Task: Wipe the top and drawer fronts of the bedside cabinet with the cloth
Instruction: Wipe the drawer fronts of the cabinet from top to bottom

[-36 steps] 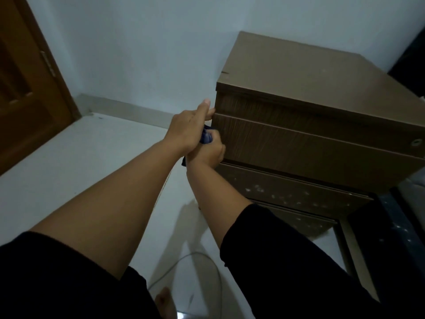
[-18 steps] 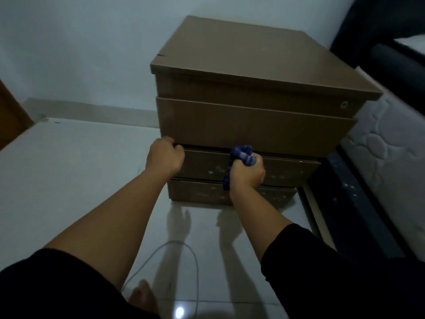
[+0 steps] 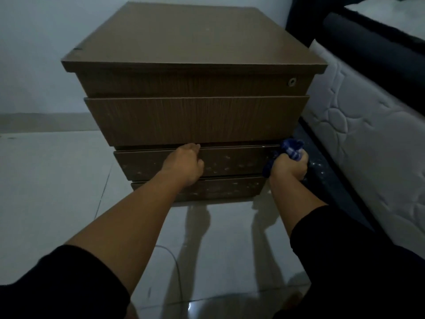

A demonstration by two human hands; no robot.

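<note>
A brown wood-grain bedside cabinet (image 3: 193, 40) stands on the floor ahead of me. Below its plain top are several drawer fronts. The large upper one (image 3: 195, 119) sticks out, and the lower ones (image 3: 232, 161) carry pale speckles. My left hand (image 3: 184, 165) rests on the speckled middle drawer front, fingers curled at its top edge. My right hand (image 3: 290, 168) is at that drawer's right end, shut on a bunched blue cloth (image 3: 291, 148).
A white quilted mattress (image 3: 368, 125) on a dark bed frame (image 3: 322, 176) stands close against the cabinet's right side. Pale glossy floor tiles (image 3: 53, 180) spread to the left and in front. A thin cable (image 3: 174, 261) lies on the floor near me. A pale wall is behind.
My right hand has carried the cloth rightward along the speckled drawer front to its right end. My left hand has shifted right from the drawer's left corner toward its middle.
</note>
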